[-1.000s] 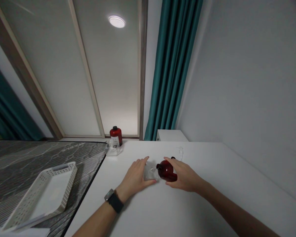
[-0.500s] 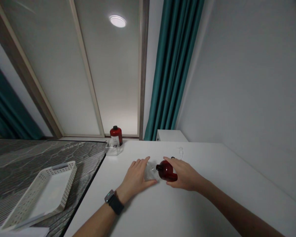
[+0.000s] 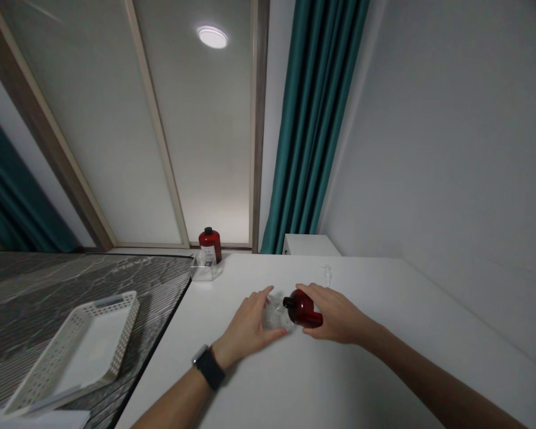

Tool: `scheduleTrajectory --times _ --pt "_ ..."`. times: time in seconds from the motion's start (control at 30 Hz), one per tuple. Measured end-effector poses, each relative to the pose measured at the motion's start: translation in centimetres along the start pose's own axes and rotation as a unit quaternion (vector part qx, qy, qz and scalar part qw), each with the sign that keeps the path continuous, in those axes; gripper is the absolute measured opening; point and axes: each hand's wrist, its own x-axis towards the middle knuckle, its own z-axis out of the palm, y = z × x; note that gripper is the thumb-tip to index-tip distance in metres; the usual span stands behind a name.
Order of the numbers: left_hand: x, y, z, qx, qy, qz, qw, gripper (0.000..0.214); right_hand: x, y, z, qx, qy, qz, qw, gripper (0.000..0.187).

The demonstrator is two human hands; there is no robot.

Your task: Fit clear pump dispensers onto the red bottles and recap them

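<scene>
My right hand (image 3: 333, 314) is wrapped round a dark red bottle (image 3: 302, 308), which is tipped to the left. Its narrow dark neck points over a clear container (image 3: 274, 313) on the white table. Thumb and fingers of my left hand (image 3: 252, 325) curve round that container from its left side. The neck sits above or at the container's opening; whether they touch, and whether liquid flows, I cannot make out. Beyond my right hand lies a small transparent piece (image 3: 327, 274), perhaps a nozzle.
Another red bottle (image 3: 210, 241) with a dark cap stands at the table's far left, behind a clear box (image 3: 202, 271) holding something transparent. A white perforated basket (image 3: 124, 339) rests on the grey patterned surface at left. A white cabinet (image 3: 310, 244) stands beyond the table (image 3: 361, 381).
Both hands have shifted very slightly to the right with the bottle and the container. The bottle keeps about the same tilt.
</scene>
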Motion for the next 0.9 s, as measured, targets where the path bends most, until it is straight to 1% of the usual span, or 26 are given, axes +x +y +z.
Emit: scheduleTrajectory --times 0.23,0.43,0.9 --pt "0.0 0.1 0.2 -0.056 -0.009 -0.016 0.998 0.086 -0.1 -0.2 -0.5 -0.015 -0.009 -0.01 1.0 0.08" --pt "-0.1 -0.2 0.4 -0.084 -0.009 -0.015 0.996 0.087 0.0 -0.2 -0.7 -0.027 -0.011 -0.024 0.999 0.083" --pt "-0.2 -0.5 1.2 -0.108 0.021 -0.011 0.994 0.084 0.1 -0.2 -1.4 -0.036 -0.029 -0.02 0.999 0.088"
